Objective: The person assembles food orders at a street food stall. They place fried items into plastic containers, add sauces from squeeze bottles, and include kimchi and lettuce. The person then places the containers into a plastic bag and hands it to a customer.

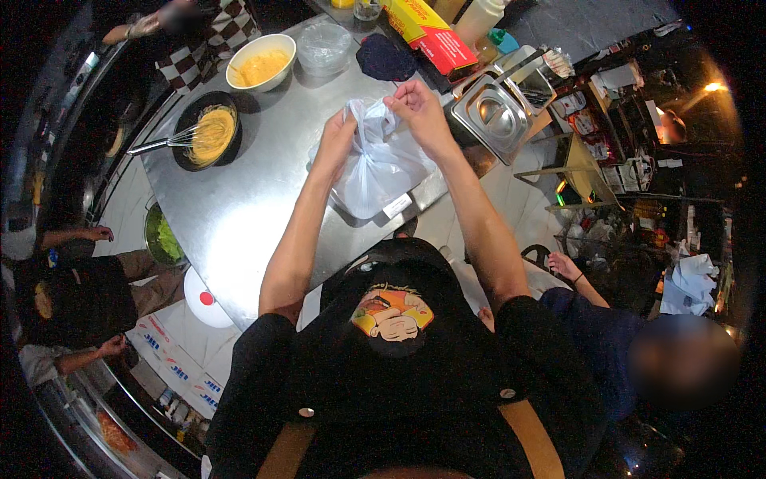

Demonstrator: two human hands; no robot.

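A thin white plastic bag [383, 172] stands near the edge of the steel table [271, 176], its top gathered and bunched. Something broad and pale shows through the plastic, but I cannot make out what it is. A small white label [396, 205] sits at the bag's near right side. My left hand [337, 144] is closed on the bunched plastic at the left. On the other side, the fingers of my right hand [416, 112] pinch the bag's upper end.
Left of the bag are a black bowl [182, 153] with a whisk [171, 140] in yellow batter, a cream bowl [289, 69] and stacked clear lids [323, 49]. A dark cloth [386, 57], a red-yellow box [431, 36] and steel lidded containers [493, 116] stand behind. Other people are at both sides.
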